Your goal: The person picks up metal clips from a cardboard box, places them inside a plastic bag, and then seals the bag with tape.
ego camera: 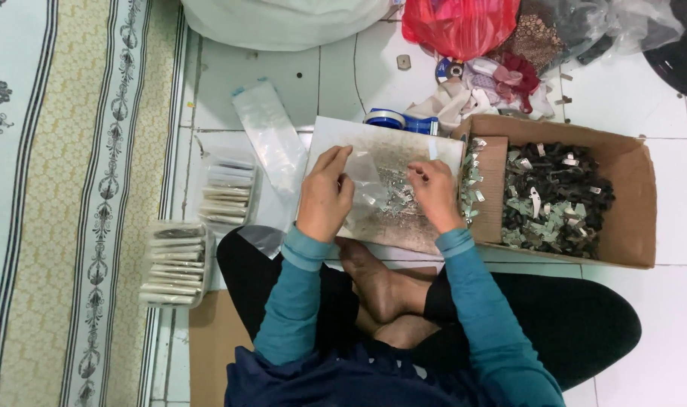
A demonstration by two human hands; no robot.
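Note:
I sit cross-legged on a tiled floor. My left hand holds a small clear plastic bag over a worn white board. My right hand pinches small silvery metal pieces from a little heap on the board, right beside the bag's mouth. Both sleeves are teal.
A cardboard box full of small dark and silvery metal parts stands at the right. Two stacks of filled clear packets lie at the left beside a patterned rug. A blue tape dispenser, empty bags, a red plastic bag and a white sack lie beyond the board.

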